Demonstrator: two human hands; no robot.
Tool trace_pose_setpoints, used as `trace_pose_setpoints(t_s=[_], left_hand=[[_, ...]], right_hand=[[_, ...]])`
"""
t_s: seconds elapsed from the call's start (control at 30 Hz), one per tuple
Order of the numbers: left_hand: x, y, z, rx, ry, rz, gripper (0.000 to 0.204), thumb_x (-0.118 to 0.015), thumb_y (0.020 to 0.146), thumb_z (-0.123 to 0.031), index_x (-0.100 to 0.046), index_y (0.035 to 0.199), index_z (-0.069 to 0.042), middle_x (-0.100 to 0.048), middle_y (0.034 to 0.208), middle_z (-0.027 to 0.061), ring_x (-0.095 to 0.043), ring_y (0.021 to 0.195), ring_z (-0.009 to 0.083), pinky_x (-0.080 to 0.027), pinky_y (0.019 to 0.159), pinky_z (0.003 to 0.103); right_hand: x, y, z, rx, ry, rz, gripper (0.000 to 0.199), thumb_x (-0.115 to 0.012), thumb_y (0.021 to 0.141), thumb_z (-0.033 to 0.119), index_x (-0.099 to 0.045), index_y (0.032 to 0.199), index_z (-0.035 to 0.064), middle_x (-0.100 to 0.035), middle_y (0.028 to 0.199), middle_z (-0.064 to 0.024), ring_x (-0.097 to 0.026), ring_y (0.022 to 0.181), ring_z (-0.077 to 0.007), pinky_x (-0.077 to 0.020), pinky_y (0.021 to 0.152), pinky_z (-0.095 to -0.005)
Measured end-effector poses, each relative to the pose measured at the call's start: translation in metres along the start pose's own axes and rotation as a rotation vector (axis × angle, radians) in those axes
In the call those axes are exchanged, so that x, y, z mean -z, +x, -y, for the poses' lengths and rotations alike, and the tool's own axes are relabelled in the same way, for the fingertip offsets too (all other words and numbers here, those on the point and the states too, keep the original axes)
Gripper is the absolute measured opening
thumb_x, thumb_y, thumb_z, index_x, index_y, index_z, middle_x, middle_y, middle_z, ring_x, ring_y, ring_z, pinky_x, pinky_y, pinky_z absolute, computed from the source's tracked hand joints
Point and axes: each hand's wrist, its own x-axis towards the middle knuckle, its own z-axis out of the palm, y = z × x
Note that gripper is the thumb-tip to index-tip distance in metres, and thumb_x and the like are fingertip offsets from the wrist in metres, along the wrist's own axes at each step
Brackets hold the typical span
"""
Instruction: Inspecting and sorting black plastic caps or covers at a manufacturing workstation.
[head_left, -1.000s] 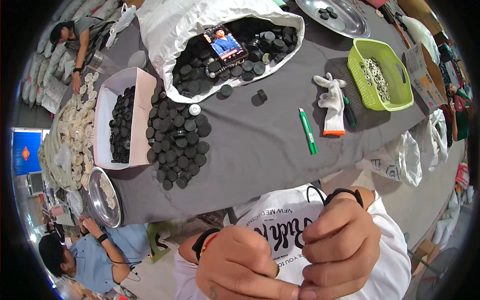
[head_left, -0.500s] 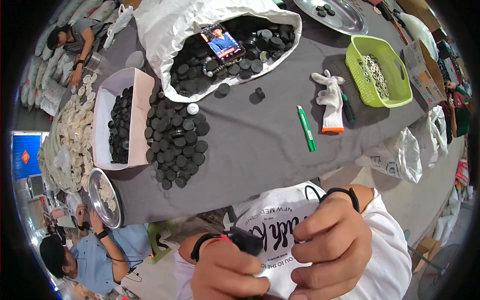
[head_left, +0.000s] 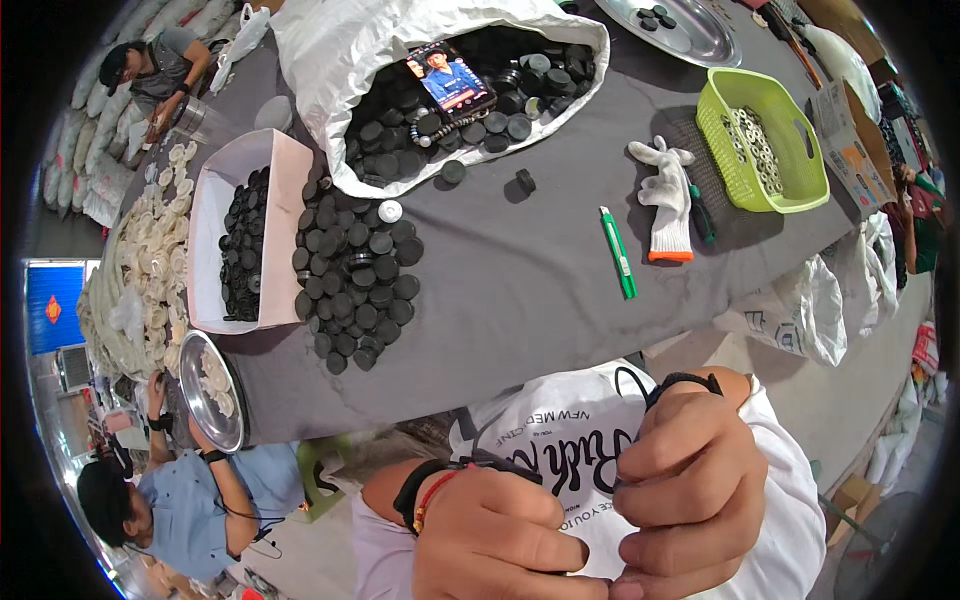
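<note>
My left hand (head_left: pixel 495 535) is closed low in front of my white shirt, its fingers curled toward the right hand. Opposite it my right hand (head_left: pixel 695 490) is curled too, with thumb and fingertips bent inward. The fingertips of both hands nearly meet at the lower edge of the picture. A sliver of something dark shows under the left fingers, too little to name. What the right fingers hold, if anything, is hidden. Dark bands circle both wrists, with a red bracelet (head_left: pixel 428 500) on the left one.
On the grey-covered table, a white sack (head_left: pixel 310 60) spills black round caps (head_left: pixel 360 270), with a phone (head_left: pixel 450 80) on top. Around lie a pink-white box (head_left: pixel 285 190), green cutter (head_left: pixel 618 253), glove (head_left: pixel 665 200), green basket (head_left: pixel 810 200) and metal trays (head_left: pixel 237 425). Two people work at left.
My left hand has shifted right, closer to the right hand, and its wrist band shows more clearly. My right hand has moved slightly right. The person in blue has shifted their arms.
</note>
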Motion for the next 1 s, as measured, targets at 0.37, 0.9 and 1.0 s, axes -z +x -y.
trace_pose_setpoints(t_s=[0.37,0.9,1.0], left_hand=[[0.044,-0.028,-0.01,0.08,0.226,0.342,0.022,-0.074,0.069,-0.014,-0.063,0.087,-0.006,-0.065,0.078,0.0079,-0.057,0.056,0.0166,-0.039,0.047,0.025],[0.037,-0.09,0.068,1.143,0.134,-0.259,0.036,-0.077,0.077,-0.015,-0.064,0.107,0.0,-0.066,0.095,0.0044,-0.059,0.083,0.0102,-0.047,0.078,0.025],[0.037,-0.085,0.063,1.156,0.222,-0.268,0.04,-0.078,0.076,-0.017,-0.063,0.11,0.001,-0.066,0.094,0.005,-0.059,0.085,0.0109,-0.047,0.08,0.026]], right_hand=[[0.014,-0.003,-0.014,0.047,0.019,0.142,0.007,-0.062,0.072,0.001,-0.067,0.078,0.001,-0.061,0.08,-0.0084,-0.057,0.061,-0.0191,-0.0422,0.045,-0.0275],[0.013,-0.104,-0.063,-0.424,-0.656,0.325,0.033,-0.077,0.056,0.009,-0.059,0.083,0.0041,-0.055,0.075,-0.0067,-0.058,0.057,-0.0208,-0.0461,0.048,-0.0294],[0.013,-0.107,-0.065,-0.445,-0.666,0.335,0.033,-0.077,0.062,0.012,-0.061,0.089,0.0037,-0.057,0.079,-0.0074,-0.058,0.06,-0.0211,-0.046,0.048,-0.0291]])
